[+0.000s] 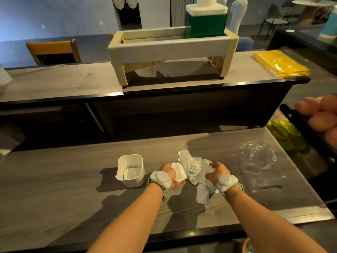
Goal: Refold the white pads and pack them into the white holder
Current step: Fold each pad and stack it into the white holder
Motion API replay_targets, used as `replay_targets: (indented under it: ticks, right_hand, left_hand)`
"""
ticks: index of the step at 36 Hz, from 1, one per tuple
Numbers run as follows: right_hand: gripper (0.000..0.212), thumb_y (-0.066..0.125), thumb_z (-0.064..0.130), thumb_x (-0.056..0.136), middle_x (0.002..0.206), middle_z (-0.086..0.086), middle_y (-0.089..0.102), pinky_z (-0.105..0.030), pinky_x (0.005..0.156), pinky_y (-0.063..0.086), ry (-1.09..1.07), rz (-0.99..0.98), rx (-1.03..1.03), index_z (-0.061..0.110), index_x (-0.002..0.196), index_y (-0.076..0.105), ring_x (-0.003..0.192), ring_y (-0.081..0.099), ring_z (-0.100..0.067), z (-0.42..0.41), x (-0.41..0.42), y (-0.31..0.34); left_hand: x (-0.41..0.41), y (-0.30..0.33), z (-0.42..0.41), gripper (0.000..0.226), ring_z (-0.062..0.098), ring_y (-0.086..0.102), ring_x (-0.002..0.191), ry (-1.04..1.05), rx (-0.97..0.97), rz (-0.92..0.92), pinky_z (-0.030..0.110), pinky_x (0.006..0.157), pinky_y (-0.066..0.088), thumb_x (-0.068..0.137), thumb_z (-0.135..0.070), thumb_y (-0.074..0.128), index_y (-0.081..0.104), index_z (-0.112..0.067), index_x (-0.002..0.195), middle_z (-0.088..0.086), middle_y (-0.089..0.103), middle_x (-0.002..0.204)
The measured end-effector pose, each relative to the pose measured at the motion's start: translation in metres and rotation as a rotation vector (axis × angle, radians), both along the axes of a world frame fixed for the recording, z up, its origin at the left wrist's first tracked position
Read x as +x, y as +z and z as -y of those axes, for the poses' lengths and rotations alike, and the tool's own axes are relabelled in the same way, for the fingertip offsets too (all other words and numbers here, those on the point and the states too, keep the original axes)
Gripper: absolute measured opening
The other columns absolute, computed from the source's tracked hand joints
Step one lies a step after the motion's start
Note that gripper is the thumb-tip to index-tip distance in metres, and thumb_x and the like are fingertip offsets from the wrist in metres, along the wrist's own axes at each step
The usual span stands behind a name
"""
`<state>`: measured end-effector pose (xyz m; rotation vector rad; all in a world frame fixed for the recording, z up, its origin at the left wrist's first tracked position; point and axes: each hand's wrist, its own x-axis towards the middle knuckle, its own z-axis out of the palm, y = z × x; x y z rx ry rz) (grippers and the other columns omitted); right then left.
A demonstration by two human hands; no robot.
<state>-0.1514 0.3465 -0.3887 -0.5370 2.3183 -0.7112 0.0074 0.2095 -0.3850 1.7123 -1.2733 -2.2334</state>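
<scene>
Holder at centre on desk, pads to its right, plastic bag further right, rack behind.

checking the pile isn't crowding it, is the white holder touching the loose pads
Apart. The head view shows bare wood tabletop and the left hand between the white holder and the pile of pads.

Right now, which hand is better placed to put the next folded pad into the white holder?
Probably the left hand: it already holds a white pad and lies right beside the white holder. The right hand is farther away, across the pad pile.
</scene>
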Motion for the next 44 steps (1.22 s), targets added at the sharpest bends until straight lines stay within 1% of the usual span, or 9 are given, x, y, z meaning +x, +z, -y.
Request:
replay_targets:
  ticks: [3, 7, 10, 17, 21, 25, 28, 33, 44]
  right_hand:
    - [0.024, 0.07, 0.012, 0.078, 0.083, -0.004, 0.064, -0.026, 0.06, 0.047, -0.111, 0.045, -0.163, 0.019, 0.1, 0.061, 0.071, 0.061, -0.021, -0.001, -0.005, 0.005]
    - [0.02, 0.068, 0.001, 0.077, 0.081, -0.01, 0.063, -0.026, 0.055, 0.053, -0.254, 0.201, -0.424, 0.019, 0.079, 0.06, 0.062, 0.058, -0.019, -0.002, -0.008, 0.014]
    - [0.023, 0.063, -0.008, 0.076, 0.089, -0.015, 0.064, -0.039, 0.073, 0.054, -0.336, 0.421, -0.579, 0.013, 0.085, 0.065, 0.078, 0.06, -0.03, 0.0, -0.005, 0.021]
    - [0.03, 0.061, -0.009, 0.082, 0.099, -0.018, 0.069, -0.037, 0.071, 0.059, -0.213, 0.79, -0.633, 0.007, 0.107, 0.064, 0.089, 0.069, -0.034, 0.007, 0.022, 0.034]
    - [0.034, 0.06, -0.011, 0.081, 0.099, -0.021, 0.072, -0.036, 0.066, 0.059, -0.183, 0.736, -0.542, 0.006, 0.11, 0.064, 0.087, 0.072, -0.036, 0.014, 0.036, 0.035]
    - [0.037, 0.057, -0.011, 0.082, 0.101, -0.025, 0.07, -0.032, 0.06, 0.058, -0.216, 0.678, -0.477, 0.009, 0.114, 0.061, 0.082, 0.073, -0.037, 0.019, 0.042, 0.035]
    - [0.034, 0.06, -0.004, 0.083, 0.093, -0.024, 0.072, -0.034, 0.06, 0.059, -0.185, 0.627, -0.463, 0.013, 0.113, 0.062, 0.074, 0.074, -0.034, 0.021, 0.047, 0.034]
    - [0.026, 0.077, 0.016, 0.079, 0.078, -0.014, 0.073, -0.037, 0.056, 0.06, -0.151, 0.537, -0.454, 0.017, 0.102, 0.065, 0.06, 0.071, -0.028, 0.023, 0.054, 0.033]
    - [0.01, 0.067, 0.019, 0.087, 0.056, -0.007, 0.07, -0.025, 0.043, 0.05, -0.111, 0.478, -0.371, 0.01, 0.091, 0.065, 0.044, 0.063, -0.023, 0.022, 0.049, 0.03]
  left_hand:
    - [-0.003, 0.0, 0.001, 0.038, 0.041, 0.054, 0.122, 0.016, -0.013, 0.0, 0.035, 0.056, 0.055, 0.1, -0.008, 0.037, 0.048, -0.008, 0.137, 0.018, 0.051, 0.139]
    - [-0.003, 0.006, 0.003, 0.036, 0.039, 0.053, 0.123, 0.104, 0.083, -0.013, 0.039, 0.071, 0.051, 0.101, -0.02, 0.041, 0.054, -0.008, 0.133, 0.017, 0.055, 0.136]
    - [-0.001, 0.012, 0.004, 0.038, 0.037, 0.053, 0.124, 0.096, 0.178, -0.047, 0.046, 0.084, 0.046, 0.099, -0.025, 0.045, 0.056, -0.006, 0.13, 0.018, 0.058, 0.132]
    - [-0.007, 0.018, -0.015, 0.024, 0.026, 0.073, 0.082, -0.006, -0.022, -0.274, 0.034, 0.064, 0.06, 0.089, -0.008, 0.056, 0.07, -0.013, 0.108, 0.011, 0.076, 0.093]
    - [-0.007, 0.026, -0.016, 0.023, 0.029, 0.072, 0.086, -0.006, -0.037, -0.352, 0.036, 0.069, 0.06, 0.088, -0.009, 0.056, 0.077, -0.019, 0.084, 0.012, 0.076, 0.091]
    - [-0.001, 0.027, -0.009, 0.016, 0.029, 0.066, 0.102, 0.0, -0.062, -0.335, 0.035, 0.069, 0.057, 0.095, -0.019, 0.054, 0.069, -0.018, 0.101, 0.012, 0.07, 0.109]
    - [0.002, 0.025, -0.008, 0.02, 0.023, 0.066, 0.089, -0.044, -0.145, -0.296, 0.028, 0.06, 0.055, 0.093, -0.012, 0.059, 0.064, -0.015, 0.112, 0.009, 0.069, 0.105]
    - [0.007, 0.024, -0.008, 0.029, 0.022, 0.068, 0.084, -0.047, -0.192, -0.299, 0.025, 0.057, 0.051, 0.078, -0.003, 0.074, 0.069, -0.016, 0.103, 0.008, 0.073, 0.097]
    - [0.011, 0.02, -0.006, 0.021, 0.026, 0.071, 0.09, 0.065, -0.134, -0.347, 0.036, 0.069, 0.06, 0.085, -0.001, 0.067, 0.068, -0.019, 0.095, 0.007, 0.074, 0.095]
